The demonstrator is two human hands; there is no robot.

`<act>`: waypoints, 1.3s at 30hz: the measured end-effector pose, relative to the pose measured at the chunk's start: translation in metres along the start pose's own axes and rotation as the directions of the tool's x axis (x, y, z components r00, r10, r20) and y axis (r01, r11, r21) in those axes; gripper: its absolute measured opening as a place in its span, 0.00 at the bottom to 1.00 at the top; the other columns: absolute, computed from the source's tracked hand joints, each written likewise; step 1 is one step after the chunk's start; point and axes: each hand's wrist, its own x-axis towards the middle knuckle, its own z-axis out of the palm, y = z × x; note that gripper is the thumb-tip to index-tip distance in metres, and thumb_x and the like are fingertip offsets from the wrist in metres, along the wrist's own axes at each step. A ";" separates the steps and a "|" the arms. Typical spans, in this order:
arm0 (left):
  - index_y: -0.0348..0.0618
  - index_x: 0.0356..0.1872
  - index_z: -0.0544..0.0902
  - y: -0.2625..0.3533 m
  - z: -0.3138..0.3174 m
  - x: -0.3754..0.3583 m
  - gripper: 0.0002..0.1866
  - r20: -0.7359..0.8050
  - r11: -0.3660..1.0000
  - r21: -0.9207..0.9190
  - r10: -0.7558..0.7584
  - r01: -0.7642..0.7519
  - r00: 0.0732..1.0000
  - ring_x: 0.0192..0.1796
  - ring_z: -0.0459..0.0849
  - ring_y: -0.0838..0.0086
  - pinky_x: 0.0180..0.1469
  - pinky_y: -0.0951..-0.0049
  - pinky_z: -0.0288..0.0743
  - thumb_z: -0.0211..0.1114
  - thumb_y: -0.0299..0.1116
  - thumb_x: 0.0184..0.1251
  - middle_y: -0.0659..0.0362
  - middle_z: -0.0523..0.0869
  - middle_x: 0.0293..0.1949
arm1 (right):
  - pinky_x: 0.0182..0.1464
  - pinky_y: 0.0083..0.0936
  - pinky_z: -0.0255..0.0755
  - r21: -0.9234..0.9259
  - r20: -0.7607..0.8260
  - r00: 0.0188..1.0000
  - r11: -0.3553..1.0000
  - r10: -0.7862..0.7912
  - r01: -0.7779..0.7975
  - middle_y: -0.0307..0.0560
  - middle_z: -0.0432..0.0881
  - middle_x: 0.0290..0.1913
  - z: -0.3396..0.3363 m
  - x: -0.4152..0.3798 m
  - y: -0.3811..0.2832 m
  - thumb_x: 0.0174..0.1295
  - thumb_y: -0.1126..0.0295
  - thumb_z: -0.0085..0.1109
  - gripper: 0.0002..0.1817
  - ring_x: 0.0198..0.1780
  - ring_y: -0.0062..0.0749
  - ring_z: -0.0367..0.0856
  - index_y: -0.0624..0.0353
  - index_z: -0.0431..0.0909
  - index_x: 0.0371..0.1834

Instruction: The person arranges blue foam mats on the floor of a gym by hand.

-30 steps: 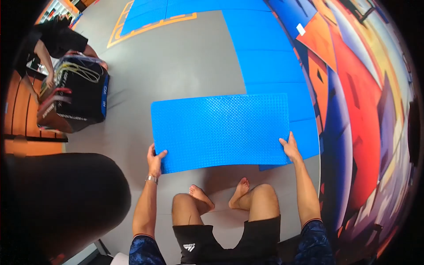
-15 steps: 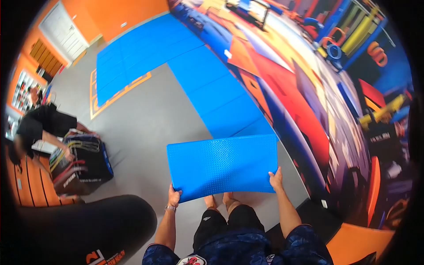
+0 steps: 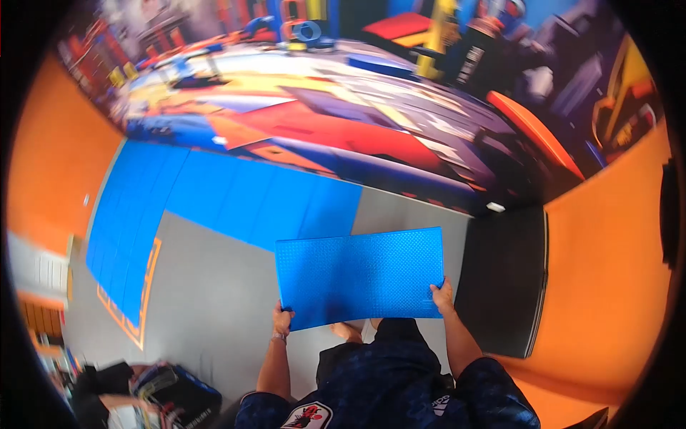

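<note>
A blue textured foam mat (image 3: 361, 279) is held out in front of my body, roughly level, its near edge sagging a little. My left hand (image 3: 282, 319) grips its near left corner, thumb on top and fingers underneath. On the right edge, close to the near corner, my right hand (image 3: 442, 294) is closed the same way. Both sets of fingers are partly hidden beneath the mat. Below it, my bare feet (image 3: 346, 332) show on the grey floor.
Blue floor mats (image 3: 236, 194) lie along the mural wall (image 3: 343, 129). A black mat (image 3: 500, 282) is by the orange wall (image 3: 607, 272) on my right. At lower left, another person (image 3: 100, 390) is beside a black box (image 3: 187, 393) with coloured bands.
My body and view have turned right, bringing the black mat and orange wall into full sight. The blue mat stays in both hands. The other person now appears lower in view.
</note>
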 end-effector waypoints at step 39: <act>0.33 0.70 0.62 0.152 0.873 0.279 0.38 0.815 -0.111 0.409 -0.402 -0.906 0.417 0.71 0.65 0.52 0.72 0.62 0.59 0.64 0.23 0.56 0.40 0.68 0.68 | 0.42 0.32 0.76 0.762 -0.308 0.151 0.338 0.939 -0.553 0.46 0.84 0.38 0.001 0.068 0.178 0.54 0.74 0.69 0.17 0.39 0.32 0.81 0.65 0.78 0.46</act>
